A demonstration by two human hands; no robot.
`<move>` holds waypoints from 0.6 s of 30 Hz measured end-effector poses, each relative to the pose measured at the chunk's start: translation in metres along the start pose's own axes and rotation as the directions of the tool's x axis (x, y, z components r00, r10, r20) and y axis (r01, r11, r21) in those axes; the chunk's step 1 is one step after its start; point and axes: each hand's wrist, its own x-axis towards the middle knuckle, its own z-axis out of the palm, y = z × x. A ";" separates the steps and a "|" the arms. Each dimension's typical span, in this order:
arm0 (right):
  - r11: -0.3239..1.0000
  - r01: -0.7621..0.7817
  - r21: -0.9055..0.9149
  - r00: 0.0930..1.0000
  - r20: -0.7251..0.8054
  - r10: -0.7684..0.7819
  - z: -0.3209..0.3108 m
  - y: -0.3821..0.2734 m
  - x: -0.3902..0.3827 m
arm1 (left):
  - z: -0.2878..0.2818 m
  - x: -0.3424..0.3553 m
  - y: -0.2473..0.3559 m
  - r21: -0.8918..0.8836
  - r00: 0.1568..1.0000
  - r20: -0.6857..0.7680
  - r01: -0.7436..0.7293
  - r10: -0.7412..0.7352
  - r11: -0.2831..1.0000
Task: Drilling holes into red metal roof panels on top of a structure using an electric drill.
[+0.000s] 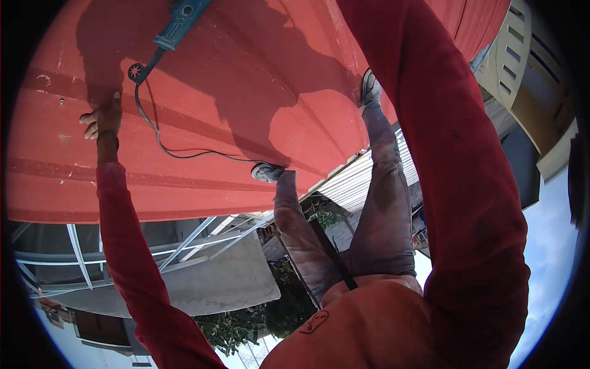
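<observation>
My left hand (104, 120) rests on the red ribbed metal roof (203, 117), fingers apart, with nothing in it. A dark band circles its wrist. To its upper right lies a teal corded power tool (180, 26), cut off by the top edge, so its working end is hidden. A black tab with a red star mark (138, 72) sits where its black cord (161, 144) leaves the handle. The cord curves over the roof towards my left shoe. My right arm, in a red sleeve (430, 104), reaches up past the top edge, and its hand is out of sight.
My grey shoes (267, 172) stand on the sloping roof, near its lower edge. Past that edge are metal framing bars (184, 243), a grey slab (227, 277), pale corrugated sheeting (344, 187) and trees below. Raised ribs and screws run across the roof. A building (516, 61) stands at right.
</observation>
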 end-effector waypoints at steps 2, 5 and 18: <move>0.994 0.065 -0.086 0.996 -0.054 -0.070 -0.004 0.027 -0.007 | 0.010 -0.045 0.031 -0.142 0.988 0.115 -0.086 0.102 0.986; 0.976 0.177 -0.124 0.972 -0.137 -0.193 -0.009 0.030 -0.013 | 0.000 -0.049 0.036 -0.108 0.983 0.162 -0.067 0.084 0.992; 0.850 0.493 -0.188 0.769 -0.363 -0.526 -0.025 0.065 -0.009 | 0.031 -0.170 0.007 -0.386 0.992 0.114 0.090 -0.050 0.918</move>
